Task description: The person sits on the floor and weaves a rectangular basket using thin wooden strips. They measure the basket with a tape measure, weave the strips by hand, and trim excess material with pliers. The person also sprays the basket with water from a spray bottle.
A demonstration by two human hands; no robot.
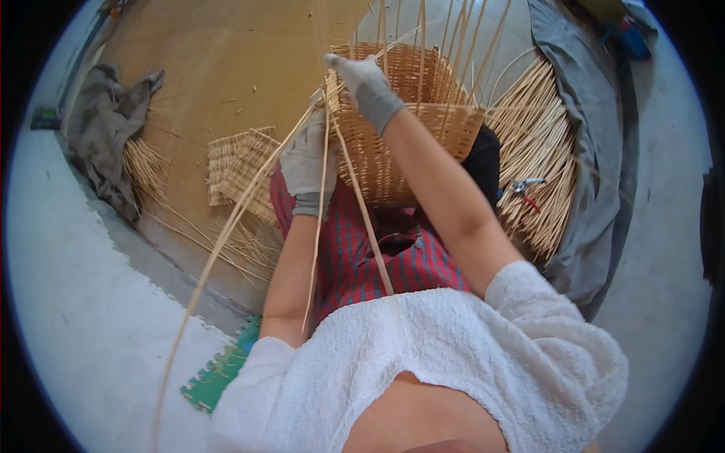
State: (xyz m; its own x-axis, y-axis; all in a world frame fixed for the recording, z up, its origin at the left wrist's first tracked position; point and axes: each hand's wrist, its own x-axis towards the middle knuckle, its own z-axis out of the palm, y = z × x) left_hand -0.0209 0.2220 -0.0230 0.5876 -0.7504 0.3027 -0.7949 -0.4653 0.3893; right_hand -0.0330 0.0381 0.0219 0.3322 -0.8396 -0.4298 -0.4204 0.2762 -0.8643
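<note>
A woven basket (pixel 389 162) with tall upright strands (pixel 421 38) rests on my lap over red striped cloth (pixel 408 268). My left hand (pixel 306 162), in a pale glove with grey cuff, grips the basket's left side, fingers partly hidden by long loose strips (pixel 236 215) that hang past it toward me. My right hand (pixel 355 79), also gloved, is higher, its fingers closed on strands at the upper left corner of the basket, thumb pointing left.
Flat woven panels (pixel 238 162) lie on a brown board (pixel 189 68). Grey cloth (pixel 106 106) and loose reeds (pixel 147 166) lie left. A reed bundle (pixel 532 136), pruning shears (pixel 529 189) and grey fabric (pixel 585 181) lie right. A green foam mat (pixel 208 385) is at lower left.
</note>
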